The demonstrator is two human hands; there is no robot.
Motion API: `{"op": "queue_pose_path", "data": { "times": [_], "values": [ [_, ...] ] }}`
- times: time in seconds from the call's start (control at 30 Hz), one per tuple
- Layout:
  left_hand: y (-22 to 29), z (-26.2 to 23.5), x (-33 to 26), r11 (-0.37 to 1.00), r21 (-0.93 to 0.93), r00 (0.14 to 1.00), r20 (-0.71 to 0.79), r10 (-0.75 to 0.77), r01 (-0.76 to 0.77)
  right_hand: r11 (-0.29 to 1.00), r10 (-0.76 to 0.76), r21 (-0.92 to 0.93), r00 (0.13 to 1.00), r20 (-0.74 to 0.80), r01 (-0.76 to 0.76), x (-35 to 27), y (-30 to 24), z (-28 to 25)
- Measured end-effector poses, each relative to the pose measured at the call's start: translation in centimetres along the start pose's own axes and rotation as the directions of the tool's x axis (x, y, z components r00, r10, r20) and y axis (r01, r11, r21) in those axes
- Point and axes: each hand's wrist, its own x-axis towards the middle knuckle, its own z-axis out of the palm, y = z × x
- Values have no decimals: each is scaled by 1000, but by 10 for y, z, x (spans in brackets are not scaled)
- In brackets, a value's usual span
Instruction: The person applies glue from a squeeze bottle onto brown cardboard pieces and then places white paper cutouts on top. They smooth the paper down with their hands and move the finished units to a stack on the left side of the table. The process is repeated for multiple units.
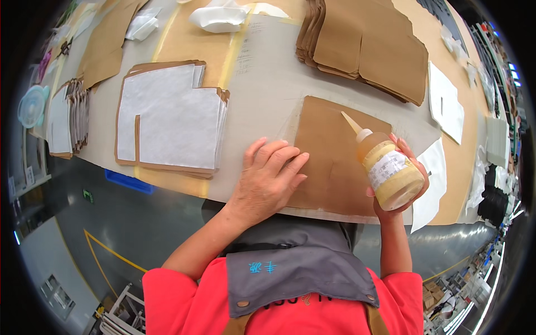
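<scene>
A squeeze bottle (385, 166) with a long pointed nozzle, a pale label and yellowish contents is gripped in my right hand (416, 167). It is tilted, its nozzle pointing to the far left above a flat brown panel (329, 145), which looks like leather. My left hand (271, 173) lies at that panel's left edge, fingers apart and slightly bent, with nothing in them. The panel's near right part is hidden behind the bottle and my right hand.
White-faced brown pieces (173, 117) are stacked to the left, with more standing stacked (70, 117) beyond. A thick pile of brown panels (365, 44) sits at the far right. White sheets (445, 103) lie along the right, and crumpled white wrapping (220, 17) at the back.
</scene>
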Motion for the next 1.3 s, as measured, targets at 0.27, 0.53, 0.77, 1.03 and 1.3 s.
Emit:
{"op": "queue_pose_path", "data": {
  "times": [0.27,0.53,0.77,1.03,1.3],
  "values": [
    [2,-3,2,1000,18,1000,9,5,-6,990,110,-76,990,-84,-116,-17,2,-28],
    [3,-3,2,1000,24,1000,11,-9,9,973,202,-55,943,-264,-224,-30,3,-42],
    [4,-3,3,999,50,1000,18,-9,8,943,307,9,863,-402,-332,-27,-3,-51],
    [5,-3,3,998,64,1000,5,-6,5,931,346,50,828,-440,-362,-30,-1,-61],
    [4,-2,2,997,74,1000,3,6,-6,904,424,162,777,-465,-397,-38,-11,-69]
  ]
}}
